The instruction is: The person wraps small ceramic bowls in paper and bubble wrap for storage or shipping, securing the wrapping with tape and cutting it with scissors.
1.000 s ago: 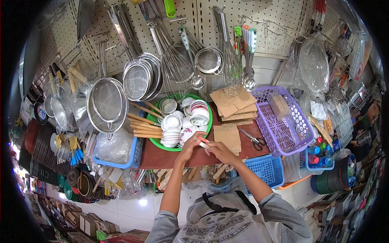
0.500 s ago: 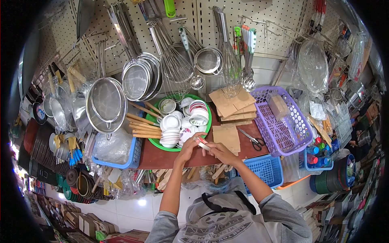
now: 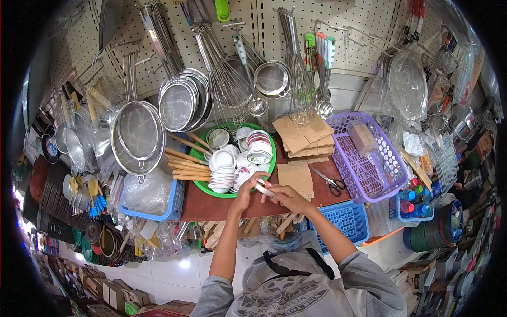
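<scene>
Between both hands, just past the table's front edge of the green tub, is a small white dish (image 3: pixel 264 189) with a touch of red, seen nearly edge-on. My left hand (image 3: pixel 246 193) grips its left side, fingers curled around it. From the right, my right hand (image 3: pixel 288 199) pinches the dish's other edge. Behind my hands stands the green tub (image 3: pixel 272 168), filled with stacks of small white bowls (image 3: pixel 222 177), some patterned. A sheet of brown cardboard (image 3: pixel 297 179) lies on the table beside my right hand.
Black-handled scissors (image 3: pixel 335 186) lie right of the cardboard, near a purple basket (image 3: pixel 344 164). Stacked cardboard pieces (image 3: pixel 303 134) sit behind. A blue basket (image 3: pixel 346 222) is by my right forearm. Wooden handles (image 3: pixel 185 169) jut from the tub's left; whisks (image 3: pixel 224 90) and strainers (image 3: pixel 138 134) hang above.
The white dish has tilted slightly between my fingers, and its edge shows a little differently. My hands have shifted only a little, both still on the dish.
</scene>
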